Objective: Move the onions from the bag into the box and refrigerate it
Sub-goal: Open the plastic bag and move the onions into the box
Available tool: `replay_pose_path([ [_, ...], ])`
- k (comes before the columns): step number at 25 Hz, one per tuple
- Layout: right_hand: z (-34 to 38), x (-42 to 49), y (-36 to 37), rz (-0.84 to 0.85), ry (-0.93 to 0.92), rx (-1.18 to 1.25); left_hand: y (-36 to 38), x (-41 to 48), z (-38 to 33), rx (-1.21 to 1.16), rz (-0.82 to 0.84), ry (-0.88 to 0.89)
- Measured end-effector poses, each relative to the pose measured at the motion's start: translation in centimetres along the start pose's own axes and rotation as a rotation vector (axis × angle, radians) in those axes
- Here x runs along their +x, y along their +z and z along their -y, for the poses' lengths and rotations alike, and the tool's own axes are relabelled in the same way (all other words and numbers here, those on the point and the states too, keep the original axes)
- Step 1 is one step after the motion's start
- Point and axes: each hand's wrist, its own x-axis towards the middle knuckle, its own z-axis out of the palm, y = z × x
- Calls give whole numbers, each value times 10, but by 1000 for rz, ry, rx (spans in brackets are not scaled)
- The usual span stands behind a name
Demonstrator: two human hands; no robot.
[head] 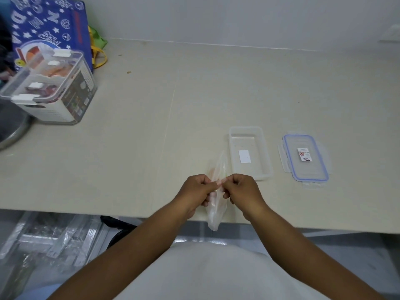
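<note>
Both forearms reach out from the bottom of my view toward the near edge of the counter [194, 100], a wide pale slab that fills most of what I see. Far left on it stands a blue bag [49, 24] printed with white stars and letters, and in front of that a clear lidded bin [54, 87] with white clips and some reddish contents I cannot identify. Right of centre sits the box [249, 152], clear and open, with only a white label showing on its floor. Just to its right, apart from it, the lid [305, 158] lies flat, blue seal around its rim and a small sticker in the middle. My left hand [195, 190] and right hand [242, 189] meet over the counter edge, just short of the box, each with fingers curled tight and pinching the top of a thin clear bag [215, 202]. It hangs between the hands, its lower end drooping past the counter edge, its upper end rising toward the box's near left corner. Something pale orange shows faintly through the plastic, which I take for the onions [213, 172], though blur keeps me from counting them.
</note>
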Motion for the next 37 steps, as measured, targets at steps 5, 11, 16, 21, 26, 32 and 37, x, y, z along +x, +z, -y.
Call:
replay_pose_path([
  [5, -6, -2, -18, -119, -81, -214, -10, -1, 0, -45, -252, 10],
  [11, -29, -3, -55, -224, -56, -282, -37, -5, 2, -53, -419, 28],
  [16, -24, -10, -40, -156, -206, -300, -23, -13, 3, 117, -267, 81],
  [21, -3, -14, -31, -214, -520, -488, -21, -22, 2, 159, -208, 110],
  [26, 17, -8, -14, 162, -875, -875, -24, -26, 7, 158, -237, 124],
  [32, 14, 13, 16, 413, -600, -1305, -24, -30, 11, 172, -262, 120],
  [37, 2, 19, 24, 473, -690, -1336, -24, -30, 15, 149, -268, 117],
])
